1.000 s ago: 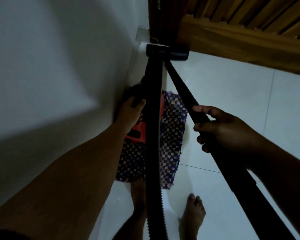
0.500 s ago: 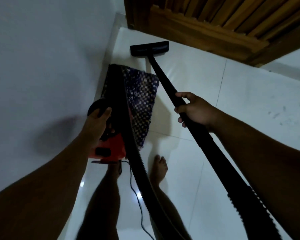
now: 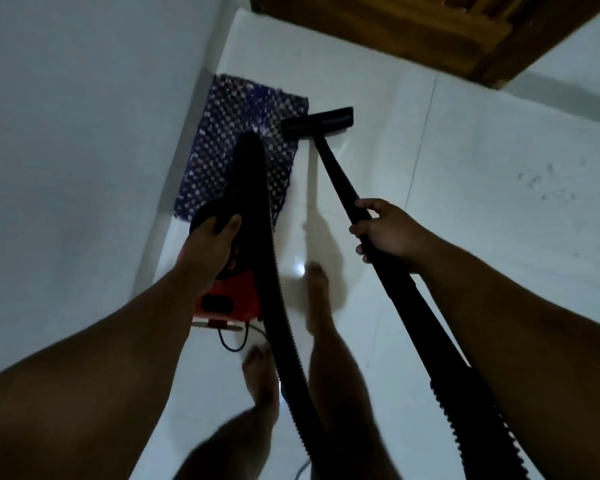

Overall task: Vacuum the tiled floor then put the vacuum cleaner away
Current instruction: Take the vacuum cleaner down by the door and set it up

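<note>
1. Left hand (image 3: 208, 244) grips the red-and-black vacuum cleaner body (image 3: 231, 299), carried above the tiled floor (image 3: 465, 188).
2. Right hand (image 3: 385, 230) is wrapped around the black wand (image 3: 340, 178).
3. Floor nozzle (image 3: 317, 123) sits on the tiles, touching the right edge of the chequered mat (image 3: 236, 133).
4. Ribbed hose (image 3: 284, 341) hangs between the legs.

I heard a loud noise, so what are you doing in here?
A person is vacuuming the white tiled floor. The right hand grips the long black wand, and its floor nozzle sits on the tiles right at the edge of a blue checked mat by the wall. The left hand holds the red and black vacuum body up by its top. A ribbed black hose loops down between the person's bare feet.
</note>
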